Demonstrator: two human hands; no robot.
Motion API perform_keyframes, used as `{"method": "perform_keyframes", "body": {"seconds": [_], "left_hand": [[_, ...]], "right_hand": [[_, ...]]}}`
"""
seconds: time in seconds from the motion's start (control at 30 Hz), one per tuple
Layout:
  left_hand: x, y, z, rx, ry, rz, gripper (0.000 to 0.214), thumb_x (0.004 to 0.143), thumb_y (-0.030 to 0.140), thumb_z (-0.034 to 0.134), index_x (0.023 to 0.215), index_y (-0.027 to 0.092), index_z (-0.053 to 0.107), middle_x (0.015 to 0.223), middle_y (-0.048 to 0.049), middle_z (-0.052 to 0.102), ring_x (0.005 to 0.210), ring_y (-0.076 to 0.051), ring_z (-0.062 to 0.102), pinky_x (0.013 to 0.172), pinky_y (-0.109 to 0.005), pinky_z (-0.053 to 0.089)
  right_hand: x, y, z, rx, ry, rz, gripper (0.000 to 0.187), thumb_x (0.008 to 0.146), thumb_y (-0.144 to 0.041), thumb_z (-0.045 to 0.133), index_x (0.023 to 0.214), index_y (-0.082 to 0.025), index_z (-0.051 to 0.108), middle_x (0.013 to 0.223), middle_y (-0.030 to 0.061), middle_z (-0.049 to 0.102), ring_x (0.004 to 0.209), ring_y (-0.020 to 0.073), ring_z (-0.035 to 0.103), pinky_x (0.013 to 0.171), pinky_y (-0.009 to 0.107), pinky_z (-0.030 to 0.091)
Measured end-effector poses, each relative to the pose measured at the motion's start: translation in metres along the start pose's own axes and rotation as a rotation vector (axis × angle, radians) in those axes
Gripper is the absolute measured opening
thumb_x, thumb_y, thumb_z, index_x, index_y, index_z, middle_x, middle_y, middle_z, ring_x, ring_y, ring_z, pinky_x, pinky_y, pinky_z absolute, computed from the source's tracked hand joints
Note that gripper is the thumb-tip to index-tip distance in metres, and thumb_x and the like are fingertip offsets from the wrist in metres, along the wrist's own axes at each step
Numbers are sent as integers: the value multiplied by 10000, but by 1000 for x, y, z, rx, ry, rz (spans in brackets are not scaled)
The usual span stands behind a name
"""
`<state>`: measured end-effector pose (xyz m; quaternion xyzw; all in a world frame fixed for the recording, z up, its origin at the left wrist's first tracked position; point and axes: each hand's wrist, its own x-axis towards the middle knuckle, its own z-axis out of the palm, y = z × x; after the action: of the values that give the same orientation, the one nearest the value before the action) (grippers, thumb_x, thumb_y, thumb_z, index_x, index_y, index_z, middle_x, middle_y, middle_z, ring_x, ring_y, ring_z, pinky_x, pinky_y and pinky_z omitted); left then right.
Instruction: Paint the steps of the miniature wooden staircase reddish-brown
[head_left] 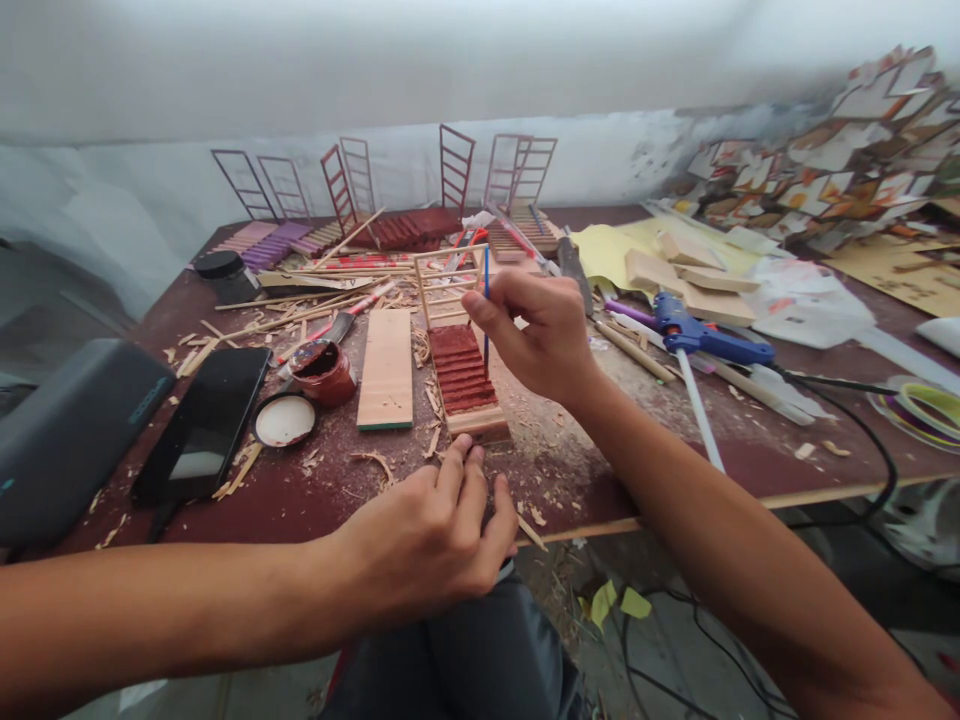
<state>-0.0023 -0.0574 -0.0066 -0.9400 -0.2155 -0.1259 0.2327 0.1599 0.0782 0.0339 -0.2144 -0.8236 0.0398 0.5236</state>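
Observation:
My right hand (540, 330) pinches a slim blue paintbrush (487, 285), held upright with its dark lower end at the right edge of a small wooden stair model (461, 368). Red-brown paint covers the model's ridged steps, while its front strip is bare wood. A ladder-like frame of thin unpainted sticks (442, 290) rises at its back. My left hand (450, 520) holds the model's front end with its fingertips; the thumb is hidden. Left of the model lies a flat wooden board (385, 370). Beside that stand an open jar of red-brown paint (330, 378) and its lid (285, 420).
A phone (206, 425), a dark case (82, 430) and a black-lidded jar (225, 275) are at left. Painted stair models (409, 228) with ladder frames line the back. A blue glue gun (705, 335) with a cable lies right, near wood blocks (697, 275). Shavings litter the table (300, 505).

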Motion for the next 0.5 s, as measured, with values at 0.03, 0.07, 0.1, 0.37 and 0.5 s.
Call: {"method": "perform_keyframes", "body": {"seconds": [0.03,0.07,0.1,0.37,0.5], "left_hand": [[0,0,0,-2,0,-1,364,942,297,559,1153,5,612,1122,-321,650,1098,-428,643,741,-401,607],[1,0,1,-2,2,-2,367,946,300,554,1155,5,612,1122,-319,651,1096,-426,645,746,-402,607],[1,0,1,-1,3,-2,370,948,302,552,1159,4,610,1122,-318,651,1094,-423,647,750,-404,607],[1,1,0,7,5,-1,367,930,292,571,1155,4,610,1117,-322,650,1076,-423,655,752,-405,604],[1,0,1,2,8,-3,366,926,294,577,1143,3,614,1111,-322,653,1081,-423,653,772,-411,601]], "right_hand": [[0,1,0,-5,-3,-8,366,917,-217,594,646,-191,350,595,-68,256,569,61,230,534,233,246],[0,1,0,-8,-6,-13,364,915,-217,596,645,-192,353,594,-68,260,568,63,232,534,234,246],[0,1,1,-11,-10,-16,363,916,-219,595,645,-193,356,593,-68,263,564,63,233,534,235,247],[-1,1,3,7,-30,-33,369,929,-234,589,641,-190,363,599,-70,262,555,60,244,547,234,260],[-1,-1,5,18,-34,-18,375,927,-228,596,637,-187,363,593,-74,248,556,60,226,551,234,255]]}}
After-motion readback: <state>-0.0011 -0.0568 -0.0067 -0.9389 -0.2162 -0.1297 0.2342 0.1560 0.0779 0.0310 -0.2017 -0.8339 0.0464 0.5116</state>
